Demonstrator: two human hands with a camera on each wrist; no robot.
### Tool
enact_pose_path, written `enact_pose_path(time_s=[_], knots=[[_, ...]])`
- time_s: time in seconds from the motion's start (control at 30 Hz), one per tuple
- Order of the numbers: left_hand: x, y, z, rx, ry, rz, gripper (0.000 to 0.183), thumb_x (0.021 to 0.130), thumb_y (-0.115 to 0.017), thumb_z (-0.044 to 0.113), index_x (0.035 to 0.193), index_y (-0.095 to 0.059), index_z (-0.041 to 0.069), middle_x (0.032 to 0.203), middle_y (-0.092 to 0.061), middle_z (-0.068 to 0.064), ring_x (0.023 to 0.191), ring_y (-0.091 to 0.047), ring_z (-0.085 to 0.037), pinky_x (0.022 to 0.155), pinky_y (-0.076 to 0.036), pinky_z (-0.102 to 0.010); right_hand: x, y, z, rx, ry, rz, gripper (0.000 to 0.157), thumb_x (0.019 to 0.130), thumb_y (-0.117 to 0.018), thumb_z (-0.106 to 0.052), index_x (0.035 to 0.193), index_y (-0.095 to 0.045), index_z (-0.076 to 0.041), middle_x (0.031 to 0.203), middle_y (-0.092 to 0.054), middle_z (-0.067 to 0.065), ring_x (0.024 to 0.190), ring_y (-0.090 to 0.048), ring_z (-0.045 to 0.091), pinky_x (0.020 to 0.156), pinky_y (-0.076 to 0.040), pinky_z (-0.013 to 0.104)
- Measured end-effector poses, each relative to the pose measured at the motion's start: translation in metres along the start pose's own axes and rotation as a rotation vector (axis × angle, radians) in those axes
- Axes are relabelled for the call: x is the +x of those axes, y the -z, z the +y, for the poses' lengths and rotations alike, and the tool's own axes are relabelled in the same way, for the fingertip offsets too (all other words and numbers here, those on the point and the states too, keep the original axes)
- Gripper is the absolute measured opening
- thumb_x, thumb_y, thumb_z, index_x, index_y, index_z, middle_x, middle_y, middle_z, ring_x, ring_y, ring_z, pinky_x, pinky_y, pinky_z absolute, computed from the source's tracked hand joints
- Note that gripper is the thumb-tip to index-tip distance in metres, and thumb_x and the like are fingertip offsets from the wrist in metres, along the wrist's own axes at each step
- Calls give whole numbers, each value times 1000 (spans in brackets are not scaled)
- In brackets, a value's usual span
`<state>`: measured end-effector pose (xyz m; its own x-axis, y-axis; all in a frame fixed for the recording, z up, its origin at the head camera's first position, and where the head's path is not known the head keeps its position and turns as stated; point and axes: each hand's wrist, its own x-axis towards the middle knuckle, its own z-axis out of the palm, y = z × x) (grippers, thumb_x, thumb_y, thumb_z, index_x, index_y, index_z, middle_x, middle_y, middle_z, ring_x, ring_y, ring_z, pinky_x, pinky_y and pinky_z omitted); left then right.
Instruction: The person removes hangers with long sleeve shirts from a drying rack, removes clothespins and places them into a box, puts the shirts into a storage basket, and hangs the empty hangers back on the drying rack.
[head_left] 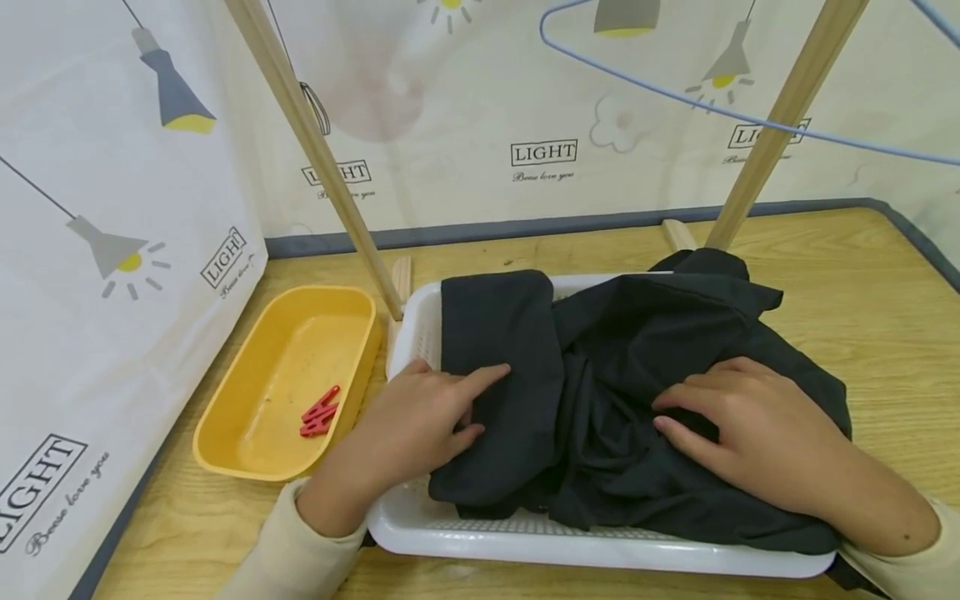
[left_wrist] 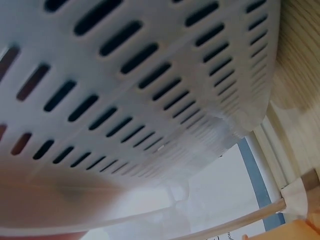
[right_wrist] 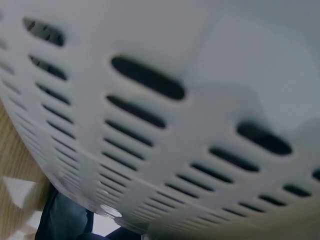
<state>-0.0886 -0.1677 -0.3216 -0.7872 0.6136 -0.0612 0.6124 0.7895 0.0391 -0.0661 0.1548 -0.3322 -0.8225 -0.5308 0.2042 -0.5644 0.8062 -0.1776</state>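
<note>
In the head view, a bunched black cloth garment (head_left: 637, 400) lies in a white slotted plastic basket (head_left: 525, 546) and hangs over its right side. Its left part (head_left: 498, 317) lies flat and folded. My left hand (head_left: 420, 417) is over the basket's left side, index finger stretched out on the flat part and thumb lower down on it. My right hand (head_left: 765, 425) rests on the cloth at the right, its fingers loosely bent and a gap between thumb and forefinger. Both wrist views show only the basket's slotted wall (left_wrist: 165, 90), with the fingers hidden.
Left of the basket stands a yellow tub (head_left: 277, 367) with several red clothespins (head_left: 321, 412) in it. Wooden poles (head_left: 322, 158) rise behind the basket on both sides. A blue wire hanger (head_left: 675, 92) hangs at the upper right. Patterned sheeting (head_left: 465, 100) encloses the wooden table (head_left: 885, 333).
</note>
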Motion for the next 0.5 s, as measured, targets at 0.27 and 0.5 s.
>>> enact_pose_path(time_s=[0.27,0.5], knots=[[0,0,-1,19,-14,9,56,80,-61,21,134,-47,24,49,-46,15,46,-39,-1,63,-31,-25,1,0,0,-4,8,9,13,82,-63,-36,90,-69,-27,85,-66,-13,82,-61,13,84,-44,39],[-1,-1,0,2,-32,28,27,77,-61,15,100,-71,25,84,-69,9,73,-60,-4,71,-39,-29,0,-1,0,-6,8,7,13,82,-64,-36,89,-69,-27,84,-66,-13,82,-61,13,84,-44,39]])
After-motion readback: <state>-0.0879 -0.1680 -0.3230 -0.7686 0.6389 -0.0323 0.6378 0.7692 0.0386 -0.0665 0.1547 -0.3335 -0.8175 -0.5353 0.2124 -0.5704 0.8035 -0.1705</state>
